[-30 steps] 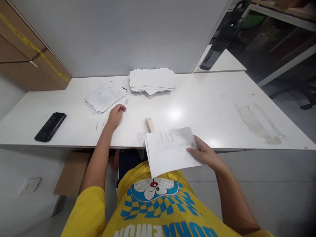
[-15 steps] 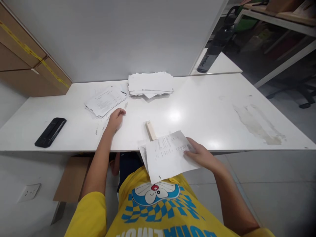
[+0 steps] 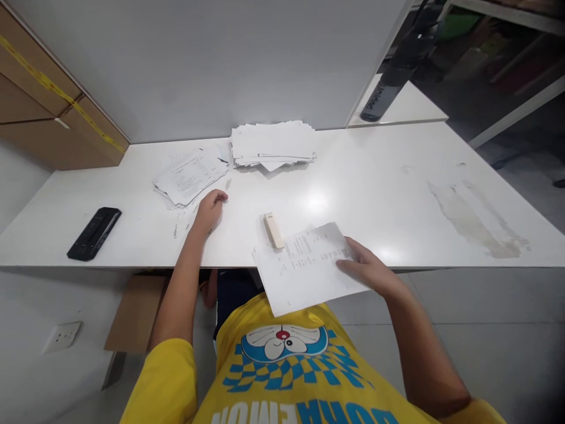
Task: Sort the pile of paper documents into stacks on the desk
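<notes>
My right hand [image 3: 368, 268] grips a few printed paper sheets [image 3: 304, 277] at their right edge, thumb on top and fingers beneath. The sheets extend from over the table's front edge to in front of my shirt. Just beyond them lies a narrow cream object shaped like a stapler [image 3: 272, 231], its near end touching or just overlapped by the paper. My left hand [image 3: 212, 210] rests on the table with its fingers curled in, and nothing shows in it. Near its fingertips is a loose pile of printed sheets [image 3: 189, 176].
A thick stack of paper [image 3: 273, 142] sits against the grey partition [image 3: 220, 65]. At the left is a black flat device [image 3: 94, 234], with cardboard boxes [image 3: 39, 112] behind it. A dark bottle [image 3: 392, 82] stands at the back right. Greyish stains [image 3: 477, 218] mark the table's right side.
My right hand has raised the sheets slightly away from me, and they lie more closely together. My left hand stays in place on the table. The whole view has shifted a little.
</notes>
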The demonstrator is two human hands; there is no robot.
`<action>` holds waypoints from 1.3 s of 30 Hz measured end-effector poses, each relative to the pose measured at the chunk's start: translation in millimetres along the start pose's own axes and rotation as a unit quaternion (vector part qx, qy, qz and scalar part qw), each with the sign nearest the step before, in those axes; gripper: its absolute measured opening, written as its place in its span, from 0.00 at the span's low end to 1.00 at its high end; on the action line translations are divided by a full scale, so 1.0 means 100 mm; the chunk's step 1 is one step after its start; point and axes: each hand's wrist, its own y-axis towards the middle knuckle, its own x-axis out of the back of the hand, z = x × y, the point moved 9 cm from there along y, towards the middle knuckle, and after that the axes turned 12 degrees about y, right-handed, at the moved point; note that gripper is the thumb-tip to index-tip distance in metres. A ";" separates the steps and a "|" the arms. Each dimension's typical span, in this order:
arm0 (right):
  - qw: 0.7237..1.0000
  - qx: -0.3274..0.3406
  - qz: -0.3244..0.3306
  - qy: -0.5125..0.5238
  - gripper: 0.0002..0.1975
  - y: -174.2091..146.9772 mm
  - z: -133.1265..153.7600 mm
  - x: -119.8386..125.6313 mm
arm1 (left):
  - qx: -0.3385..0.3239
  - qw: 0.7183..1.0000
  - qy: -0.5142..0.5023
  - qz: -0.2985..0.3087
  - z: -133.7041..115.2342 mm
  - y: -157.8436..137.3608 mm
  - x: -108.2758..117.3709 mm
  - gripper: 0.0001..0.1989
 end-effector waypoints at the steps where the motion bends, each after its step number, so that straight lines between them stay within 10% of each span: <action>1: 1.000 0.001 -0.022 0.005 0.29 0.00 0.00 0.05 | -0.002 1.000 0.004 0.002 0.00 0.00 0.01 0.16; 8: 0.998 0.043 -0.051 0.019 0.27 0.01 0.00 0.16 | -0.087 0.990 0.107 0.009 -0.46 -0.12 -0.06 0.16; 15: 0.998 0.051 -0.029 -0.006 0.34 0.06 -0.05 0.18 | -0.339 0.904 0.203 0.163 -1.62 -1.17 -0.88 0.29; 29: 0.983 0.101 -0.112 -0.100 0.32 0.32 0.08 0.30 | -0.288 0.902 0.276 0.162 -1.60 -1.46 -1.01 0.28; 34: 0.925 0.177 -0.226 -0.250 0.28 0.33 0.94 0.60 | -0.272 0.910 0.294 0.108 -1.18 -1.14 -0.44 0.30; 39: 0.883 0.299 -0.356 -0.072 0.22 0.45 1.67 0.64 | -0.095 0.917 0.388 0.007 0.13 -0.45 0.56 0.31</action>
